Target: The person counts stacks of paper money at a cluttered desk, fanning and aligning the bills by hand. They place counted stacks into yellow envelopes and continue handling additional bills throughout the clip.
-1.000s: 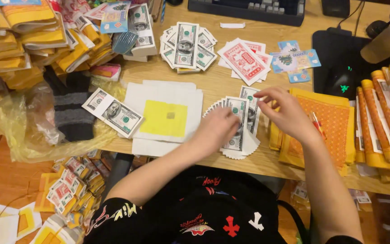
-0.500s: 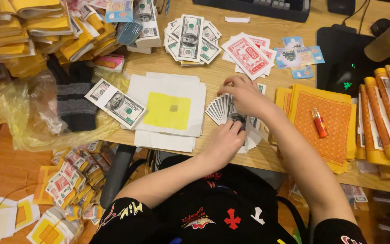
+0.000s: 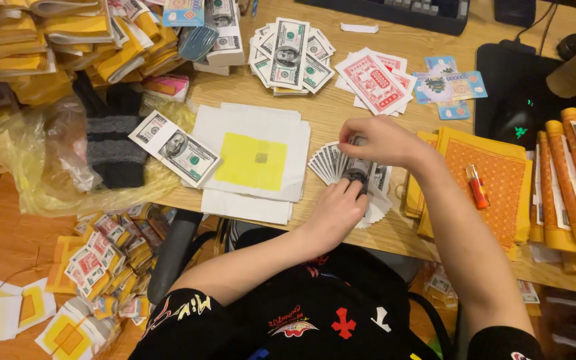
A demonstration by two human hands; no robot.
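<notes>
1. Left hand (image 3: 338,212): palm down, fingertips pressed on the near end of a fan of grey-green paper notes (image 3: 331,163), pinning it to the surface (image 3: 341,110).
2. Right hand (image 3: 378,140): arched over the far end of the same fan, fingers curled together and pinching the top notes. Exactly which notes are pinched is hidden under the knuckles.
3. Fan of notes: lies between the two hands, spread leftward in even steps. Judged handling: keep the left fingertips steady as the pivot and let the right hand draw notes in small, equal steps, so the fan stays regular and none slips off the pile.
4. Just left of the hands: a stack of white sheets with a yellow square (image 3: 253,160), and a bundle of green notes (image 3: 176,148) lying across its corner.
5. Just right of the right arm: orange patterned paper stack (image 3: 501,177) with a small red lighter (image 3: 477,187) on it.
6. Beyond the hands: another spread of green notes (image 3: 291,53), red-printed notes (image 3: 375,80), small blue notes (image 3: 449,85).
7. Further left: striped dark glove (image 3: 116,143) on a clear plastic bag (image 3: 48,160); yellow paper piles (image 3: 28,40).
8. Hard to make out: the underside of the fan and the note count; the dark object at the far right is cut off.
</notes>
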